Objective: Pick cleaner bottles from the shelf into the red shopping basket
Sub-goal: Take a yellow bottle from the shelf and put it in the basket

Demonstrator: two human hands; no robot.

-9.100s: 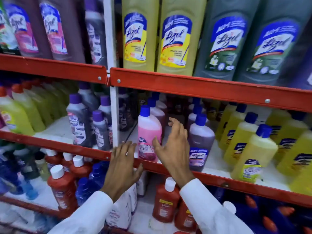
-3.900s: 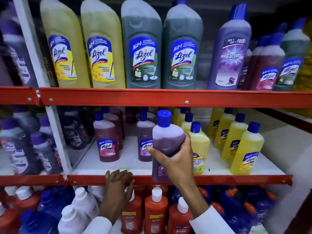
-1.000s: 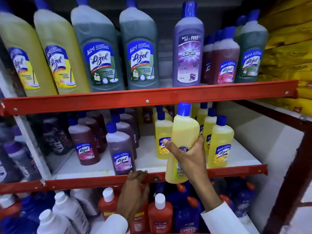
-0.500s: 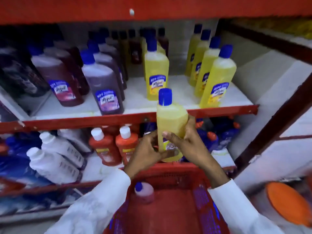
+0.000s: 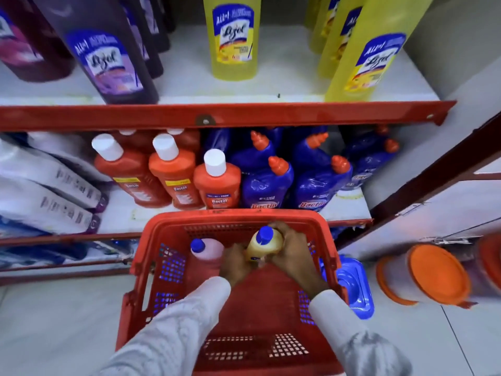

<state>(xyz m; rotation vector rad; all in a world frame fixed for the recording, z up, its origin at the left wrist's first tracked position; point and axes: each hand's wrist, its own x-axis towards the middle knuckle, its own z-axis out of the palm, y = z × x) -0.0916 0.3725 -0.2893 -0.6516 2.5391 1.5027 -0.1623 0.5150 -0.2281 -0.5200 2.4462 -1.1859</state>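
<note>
The red shopping basket (image 5: 146,256) stands on the floor in front of the shelf, right below me. Inside it, a pink bottle with a blue cap (image 5: 207,252) stands at the far left. A yellow cleaner bottle with a blue cap (image 5: 263,244) is upright inside the basket's far end, gripped from both sides. My left hand (image 5: 234,264) wraps its near left side and my right hand (image 5: 295,251) wraps its right side. Its base is hidden by my hands.
Yellow Lizol bottles (image 5: 233,39) and purple ones (image 5: 108,55) stand on the shelf above a red rail (image 5: 271,116). Orange Bactin bottles (image 5: 217,180) and blue ones (image 5: 267,183) fill the lower shelf. A blue lidded container (image 5: 352,286) and orange-lidded tubs (image 5: 433,275) sit right of the basket.
Both hands have carried the yellow bottle down from in front of the shelf into the far end of the basket. My view has tipped downward.
</note>
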